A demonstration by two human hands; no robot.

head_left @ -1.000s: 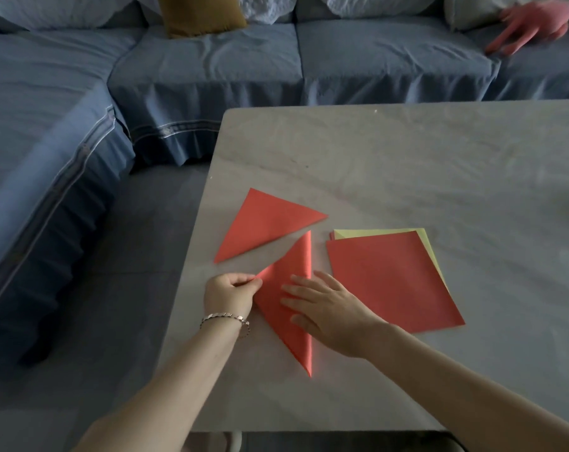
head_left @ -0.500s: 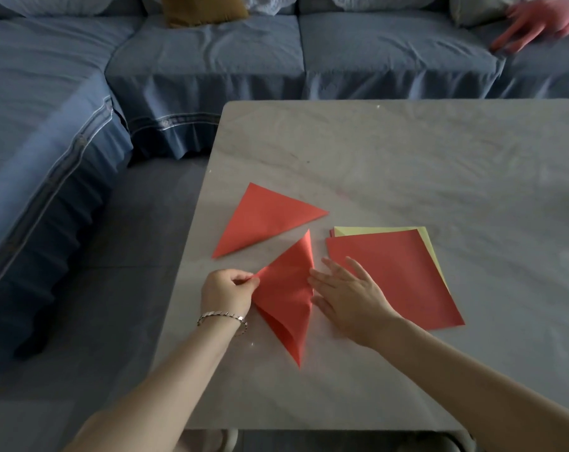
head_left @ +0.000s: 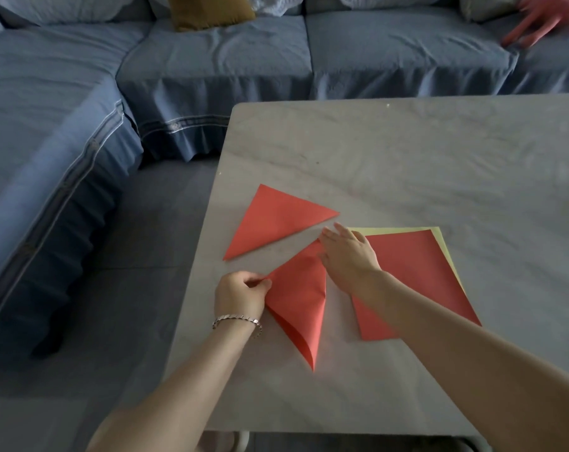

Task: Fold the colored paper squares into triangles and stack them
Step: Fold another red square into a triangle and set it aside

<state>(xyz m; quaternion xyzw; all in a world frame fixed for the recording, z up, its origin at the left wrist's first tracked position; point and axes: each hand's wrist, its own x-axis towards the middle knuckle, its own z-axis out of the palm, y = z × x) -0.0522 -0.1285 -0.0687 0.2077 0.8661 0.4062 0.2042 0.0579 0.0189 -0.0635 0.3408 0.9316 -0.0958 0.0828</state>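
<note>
A red paper (head_left: 297,298) folded into a triangle lies near the table's front left. My left hand (head_left: 239,295) pinches its left corner. My right hand (head_left: 348,257) lies flat with straight fingers along its right folded edge, fingertips at the top tip. A finished red triangle (head_left: 275,221) rests flat just beyond. To the right lies an unfolded red square (head_left: 416,275) on top of a yellow square (head_left: 441,244), of which only the far and right edges show.
The grey marble table (head_left: 407,164) has its left edge near the papers. A blue sofa (head_left: 211,60) wraps round the far and left sides. Another person's hand (head_left: 544,21) rests on the sofa at the top right.
My right hand has slid up along the fold from the triangle's middle to its top tip. The left hand has kept its pinch on the corner.
</note>
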